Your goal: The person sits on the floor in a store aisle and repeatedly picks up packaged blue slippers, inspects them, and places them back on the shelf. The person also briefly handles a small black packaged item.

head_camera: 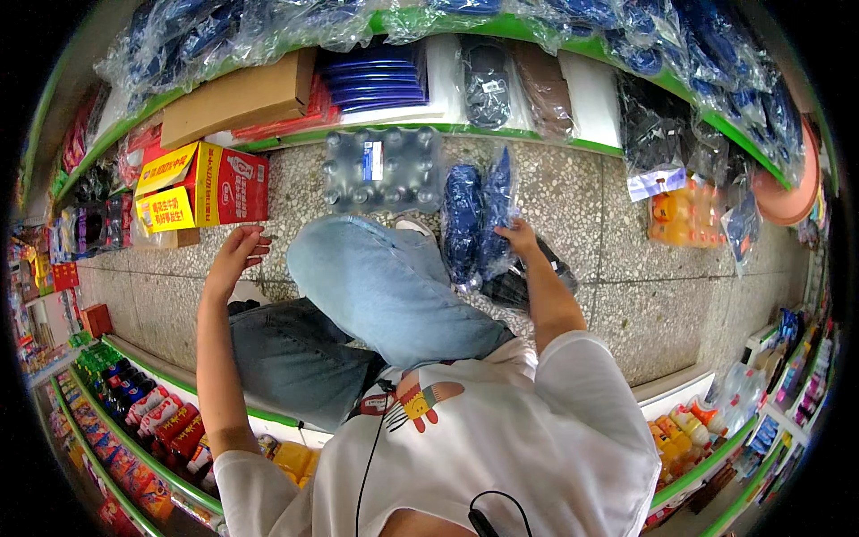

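On the speckled stone floor stand two dark blue slippers in clear plastic wrap, side by side, the left one (463,225) and the right one (497,208). My right hand (518,238) is at the right slipper, its fingers closed on the edge of it. Under my right forearm lies a black item in plastic (507,285), partly hidden. My left hand (243,254) is raised over the floor at the left, fingers slightly bent and apart, holding nothing. Just past my knee sits a shrink-wrapped pack of clear bottles (381,170).
A red and yellow printed carton (235,188) stands at the left. Ahead runs a green-edged shelf (376,134) with wrapped slippers. An orange drink pack (684,211) is on the floor at the right. Drink shelves (154,470) stand behind me.
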Tool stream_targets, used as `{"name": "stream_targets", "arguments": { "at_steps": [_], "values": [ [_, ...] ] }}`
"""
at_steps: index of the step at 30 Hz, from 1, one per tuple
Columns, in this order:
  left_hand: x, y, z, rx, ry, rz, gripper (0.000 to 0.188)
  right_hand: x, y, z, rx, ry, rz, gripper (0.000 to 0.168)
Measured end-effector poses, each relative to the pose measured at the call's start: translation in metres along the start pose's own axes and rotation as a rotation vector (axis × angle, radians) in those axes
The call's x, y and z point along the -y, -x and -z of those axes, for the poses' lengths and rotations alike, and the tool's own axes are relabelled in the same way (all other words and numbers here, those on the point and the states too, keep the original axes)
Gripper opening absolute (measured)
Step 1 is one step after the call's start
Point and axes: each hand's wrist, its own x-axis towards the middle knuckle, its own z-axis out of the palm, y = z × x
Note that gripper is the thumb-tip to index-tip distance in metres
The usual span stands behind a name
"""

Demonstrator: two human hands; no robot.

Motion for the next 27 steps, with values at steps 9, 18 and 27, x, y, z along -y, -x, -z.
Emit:
{"name": "stream_targets", "arguments": {
  "at_steps": [9, 18, 27],
  "values": [
    [-0.002, 0.006, 0.000, 0.059, -0.047, -0.058, 0.029, 0.013, 0.042, 0.037, 0.094, -0.219, 0.252, 0.014],
    [-0.068, 0.040, -0.042, 0.300, 0.280, -0.270, 0.037, 0.179, 0.244, 0.154, -0.078, 0.285, 0.567, 0.011],
    [-0.095, 0.082, -0.039, 0.706, 1.031, -0.159, 0.061, 0.383, 0.346, 0.125, -0.106, 0.784, 1.664, 0.012]
  ]
}}
